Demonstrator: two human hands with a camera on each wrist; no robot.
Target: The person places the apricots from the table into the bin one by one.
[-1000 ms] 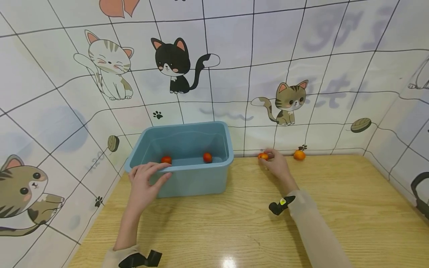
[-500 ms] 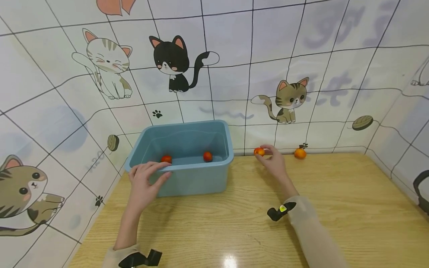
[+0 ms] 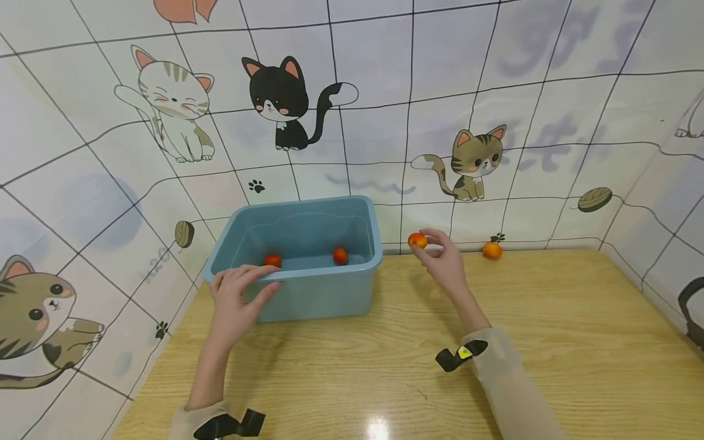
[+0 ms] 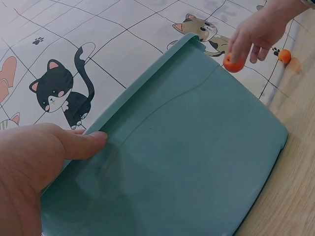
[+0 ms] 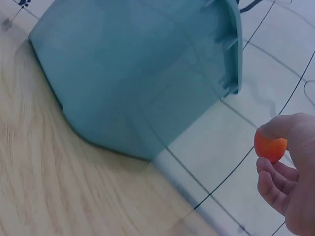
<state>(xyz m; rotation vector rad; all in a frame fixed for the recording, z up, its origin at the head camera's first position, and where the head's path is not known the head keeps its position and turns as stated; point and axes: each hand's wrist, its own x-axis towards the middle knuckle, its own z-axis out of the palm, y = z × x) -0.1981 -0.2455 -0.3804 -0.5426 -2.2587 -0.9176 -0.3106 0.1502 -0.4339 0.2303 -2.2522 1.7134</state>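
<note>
A blue-green plastic bin (image 3: 319, 299) stands on the table against the wall. My left hand (image 3: 235, 302) grips its front rim, fingers over the edge and thumb (image 4: 93, 142) on the outer wall. Two small red-orange fruits lie inside, one at the left (image 3: 272, 260) and one at the right (image 3: 340, 256). Right of the bin, my right hand (image 3: 447, 261) pinches a small round orange fruit (image 3: 417, 240) between thumb and fingertips, held above the table. In the right wrist view this fruit (image 5: 269, 146) shows apart from the bin.
One more orange fruit (image 3: 492, 250) sits at the table's back edge, right of my right hand. A wall covering with printed cats (image 3: 477, 164) rises behind the wooden table (image 3: 341, 366). Part of a black curved object (image 3: 694, 305) shows at the right edge.
My right hand has lifted the orange fruit from the table's back edge and moved it slightly left, toward the bin. My left hand has stayed on the rim.
</note>
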